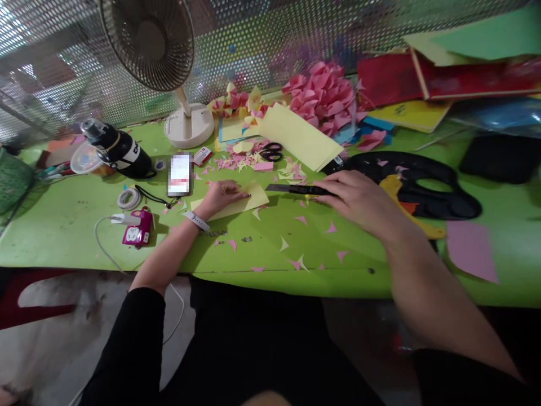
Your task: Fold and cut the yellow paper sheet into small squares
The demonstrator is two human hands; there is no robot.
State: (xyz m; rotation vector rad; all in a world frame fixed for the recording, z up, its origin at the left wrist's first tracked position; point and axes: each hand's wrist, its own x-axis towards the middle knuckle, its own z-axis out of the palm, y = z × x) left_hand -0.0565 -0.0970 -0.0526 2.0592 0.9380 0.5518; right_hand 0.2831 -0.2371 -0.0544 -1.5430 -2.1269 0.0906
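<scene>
The left hand (222, 194) lies flat on a small yellow paper (258, 198) near the middle of the green desk (63, 225), fingers spread and unbent, probably to pin the sheet so it cannot slide. Just right of it, the right hand (359, 200) has its fingers closed over one end of a long black tool (289, 188), a ruler or a cutter, I cannot tell which. The tool's free tip lies by the paper's upper edge, which would line the two up. Pink and yellow scraps (296, 262) are strewn around the hands, and scissors (270, 152) rest just behind, within easy reach.
</scene>
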